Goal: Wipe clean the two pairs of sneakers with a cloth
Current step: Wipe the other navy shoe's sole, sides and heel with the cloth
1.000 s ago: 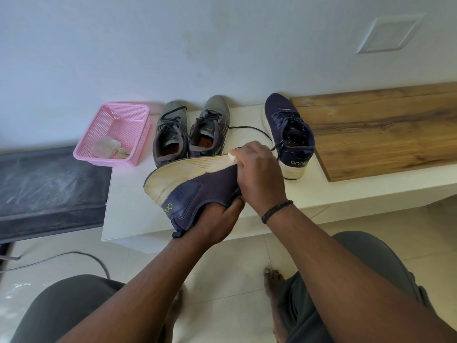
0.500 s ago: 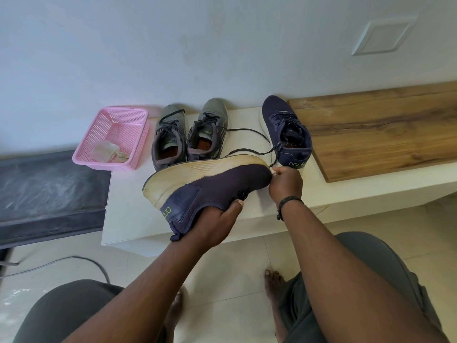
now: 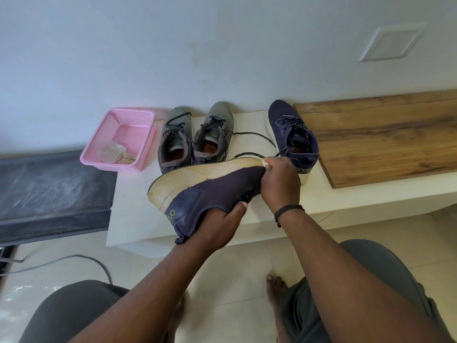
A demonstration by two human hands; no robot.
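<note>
The right hand [image 3: 279,180] is closed over the toe end of a navy sneaker [image 3: 212,191], with a scrap of pale cloth [image 3: 266,164] pinched under the thumb against the cream sole edge [image 3: 197,173]. The left hand [image 3: 217,226] is curled round the collar and heel from below, so that the shoe is held on its side, above the front of the white bench [image 3: 138,194], with the sole turned upward and away. For the wiping to be done well, the heel is best kept firmly braced by the left hand while the cloth is drawn along the stained rim in long strokes, and the shoe should be turned so that each dirty stretch is brought under the cloth. A loose lace [image 3: 249,154] lies just behind the sole and may be caught by the cloth. The second navy sneaker [image 3: 291,134] stands upright just beyond the right hand, near enough to be knocked. Two grey sneakers [image 3: 195,137] stand side by side behind the held shoe, toes toward the wall. At the left a pink basket [image 3: 123,120] is set, with a crumpled rag [image 3: 112,151] inside. A wooden board [image 3: 383,134] lies on the bench to the right.
</note>
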